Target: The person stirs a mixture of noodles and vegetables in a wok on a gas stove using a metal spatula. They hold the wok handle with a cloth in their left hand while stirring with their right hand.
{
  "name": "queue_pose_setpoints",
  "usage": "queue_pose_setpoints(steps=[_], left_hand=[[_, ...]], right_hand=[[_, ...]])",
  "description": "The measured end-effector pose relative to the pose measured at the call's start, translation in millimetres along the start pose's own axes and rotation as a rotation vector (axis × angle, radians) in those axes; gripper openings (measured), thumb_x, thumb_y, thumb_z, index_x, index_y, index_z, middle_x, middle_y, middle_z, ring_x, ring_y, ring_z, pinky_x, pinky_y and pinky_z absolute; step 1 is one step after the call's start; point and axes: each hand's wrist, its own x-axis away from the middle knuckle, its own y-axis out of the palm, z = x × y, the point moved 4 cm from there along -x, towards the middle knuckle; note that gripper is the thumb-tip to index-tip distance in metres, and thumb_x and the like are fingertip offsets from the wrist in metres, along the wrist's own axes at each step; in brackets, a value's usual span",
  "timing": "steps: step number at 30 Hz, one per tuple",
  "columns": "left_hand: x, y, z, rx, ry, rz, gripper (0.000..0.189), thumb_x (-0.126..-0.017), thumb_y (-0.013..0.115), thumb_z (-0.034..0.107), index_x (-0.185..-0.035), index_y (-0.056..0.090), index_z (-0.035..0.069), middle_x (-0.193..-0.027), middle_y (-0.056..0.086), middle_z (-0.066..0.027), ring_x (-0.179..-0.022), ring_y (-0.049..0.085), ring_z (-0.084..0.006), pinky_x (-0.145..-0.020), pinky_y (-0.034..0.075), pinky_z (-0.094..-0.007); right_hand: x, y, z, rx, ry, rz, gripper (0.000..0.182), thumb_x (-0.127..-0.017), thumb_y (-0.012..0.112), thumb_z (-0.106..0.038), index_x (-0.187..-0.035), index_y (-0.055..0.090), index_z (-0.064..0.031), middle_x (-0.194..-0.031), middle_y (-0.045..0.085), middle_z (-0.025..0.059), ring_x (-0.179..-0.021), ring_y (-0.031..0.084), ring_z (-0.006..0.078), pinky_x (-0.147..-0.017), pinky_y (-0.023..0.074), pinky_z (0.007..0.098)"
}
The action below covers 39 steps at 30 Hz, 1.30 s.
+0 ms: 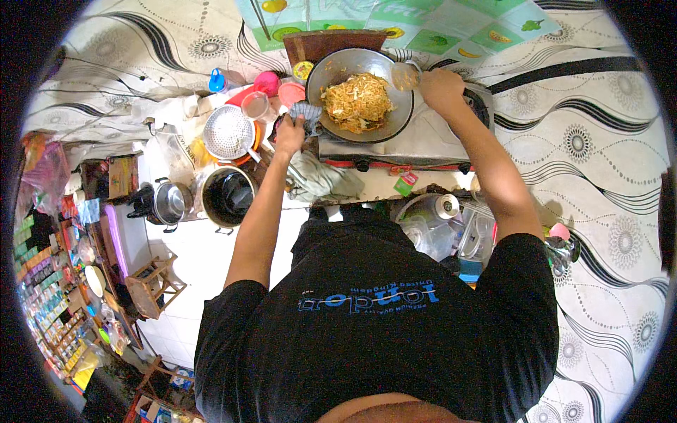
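Note:
A wide metal wok [399,113] sits on the left side of a gas stove [439,137]. Heaped inside it is a mound of fried noodles [357,103] with pale and orange shreds. My left hand [291,135] grips a folded grey-blue cloth [305,112] against the wok's left rim, where the handle is hidden. My right hand [443,91] is closed around the handle of a metal spatula [405,77], mostly covered by the fingers. The spatula's blade, with food bits on it, is over the wok's right upper rim, apart from the noodle mound.
Left of the wok stand a perforated metal strainer [228,131], a clear plastic jar [258,106] and a deep dark pot [228,194]. A smaller pot [172,201] is farther left. A crumpled cloth [322,177] lies before the stove. The second burner [476,108] is beside my right forearm.

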Motion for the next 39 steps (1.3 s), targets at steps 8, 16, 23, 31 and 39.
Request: queue_pose_setpoints(steps=[8, 16, 23, 31, 39], left_hand=[[0.0, -1.1, -6.6, -0.036, -0.021, 0.004, 0.050, -0.089, 0.046, 0.037, -0.107, 0.049, -0.010, -0.100, 0.056, -0.0339, -0.099, 0.052, -0.0468, -0.087, 0.040, -0.0477], [-2.1, -4.3, 7.6, -0.026, -0.065, -0.111, 0.052, -0.090, 0.045, 0.037, -0.111, 0.048, -0.010, -0.104, 0.054, -0.0343, -0.102, 0.051, -0.0462, -0.089, 0.039, -0.0476], [2.8, -4.1, -6.0, 0.010, -0.010, -0.006, 0.051, -0.089, 0.047, 0.035, -0.113, 0.047, -0.010, -0.106, 0.054, -0.0331, -0.102, 0.051, -0.0456, -0.088, 0.039, -0.0469], [1.3, -4.7, 0.3, -0.033, -0.030, 0.045, 0.049, -0.089, 0.047, 0.034, -0.112, 0.049, -0.008, -0.102, 0.056, -0.0315, -0.101, 0.052, -0.0447, -0.087, 0.039, -0.0461], [6.0, -8.5, 10.5, 0.009, 0.007, 0.075, 0.045, -0.088, 0.049, 0.033, -0.106, 0.050, -0.008, -0.100, 0.056, -0.0322, -0.098, 0.052, -0.0454, -0.085, 0.040, -0.0469]], right_hand=[[1.9, -17.8, -33.8, -0.045, -0.152, -0.051, 0.028, -0.081, 0.044, -0.016, -0.090, 0.066, 0.0006, -0.091, 0.064, 0.0232, -0.084, 0.064, 0.0364, -0.072, 0.0515, 0.0470], [-41.8, 23.6, -1.1, -0.085, -0.187, -0.072, 0.029, -0.082, 0.043, -0.015, -0.092, 0.063, 0.0027, -0.093, 0.063, 0.0238, -0.086, 0.063, 0.0377, -0.075, 0.0505, 0.0456], [-61.4, 28.7, -17.7, -0.003, -0.458, -0.082, 0.024, -0.081, 0.044, -0.014, -0.087, 0.060, 0.0013, -0.091, 0.062, 0.0227, -0.085, 0.061, 0.0375, -0.073, 0.0489, 0.0475], [-98.7, 52.7, -0.7, 0.049, -0.565, -0.037, 0.021, -0.081, 0.047, -0.017, -0.086, 0.061, -0.0016, -0.085, 0.062, 0.0218, -0.081, 0.062, 0.0369, -0.071, 0.0497, 0.0461], [-110.9, -0.5, 1.5, 0.049, -0.652, 0.064, 0.022, -0.078, 0.051, -0.019, -0.086, 0.064, -0.0028, -0.086, 0.064, 0.0202, -0.080, 0.064, 0.0354, -0.071, 0.0512, 0.0456]])
